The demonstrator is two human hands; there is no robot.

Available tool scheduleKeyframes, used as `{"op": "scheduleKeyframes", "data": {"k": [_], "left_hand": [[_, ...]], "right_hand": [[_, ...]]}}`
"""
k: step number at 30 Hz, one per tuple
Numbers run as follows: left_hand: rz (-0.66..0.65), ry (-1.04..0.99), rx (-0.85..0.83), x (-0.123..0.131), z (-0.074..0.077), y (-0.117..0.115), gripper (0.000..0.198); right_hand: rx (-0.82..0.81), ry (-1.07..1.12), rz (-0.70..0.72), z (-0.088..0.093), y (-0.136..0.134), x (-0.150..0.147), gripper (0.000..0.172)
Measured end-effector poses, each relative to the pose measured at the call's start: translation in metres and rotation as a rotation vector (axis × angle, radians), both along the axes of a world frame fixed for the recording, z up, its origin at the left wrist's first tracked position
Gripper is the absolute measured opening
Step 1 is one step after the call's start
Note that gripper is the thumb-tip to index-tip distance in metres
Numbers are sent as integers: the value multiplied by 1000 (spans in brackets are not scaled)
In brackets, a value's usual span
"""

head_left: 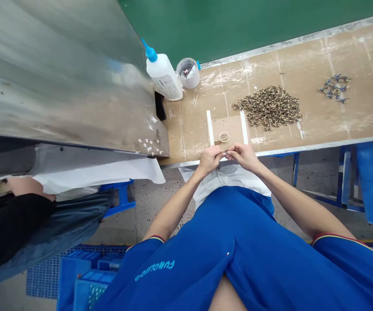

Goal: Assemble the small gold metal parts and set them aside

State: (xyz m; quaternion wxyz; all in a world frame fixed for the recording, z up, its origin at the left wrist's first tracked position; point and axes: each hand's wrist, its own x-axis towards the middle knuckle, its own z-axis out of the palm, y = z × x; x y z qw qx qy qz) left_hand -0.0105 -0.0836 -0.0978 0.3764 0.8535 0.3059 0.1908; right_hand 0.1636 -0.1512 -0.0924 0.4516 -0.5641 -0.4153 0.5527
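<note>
The left hand (211,159) and right hand (244,156) meet at the near edge of the tabletop (186,138), each grip pinched closed at the fingertips on a small dark part (226,151), too tiny to identify. Holding it from 2 sides probably keeps it steady. Just beyond, a small round cup (220,138) stands between 2 white strips (210,127), likely for a short reach. A heap of brass-coloured pieces (272,108) lies to the right; a smaller bluish cluster (331,90) sits farther off, apparently kept separate. Leftward, a bottle (167,80) and a tub (193,81) stand beside a metal housing (109,99), whose bulk limits room there; a co-worker's black sleeve (14,224) shows at far left.
</note>
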Motion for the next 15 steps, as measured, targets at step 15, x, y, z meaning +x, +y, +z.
{"op": "scheduleKeyframes", "data": {"k": [15], "left_hand": [[28,16,14,1,-2,4,28]], "right_hand": [[34,-68,24,2,4,-1,16]]}}
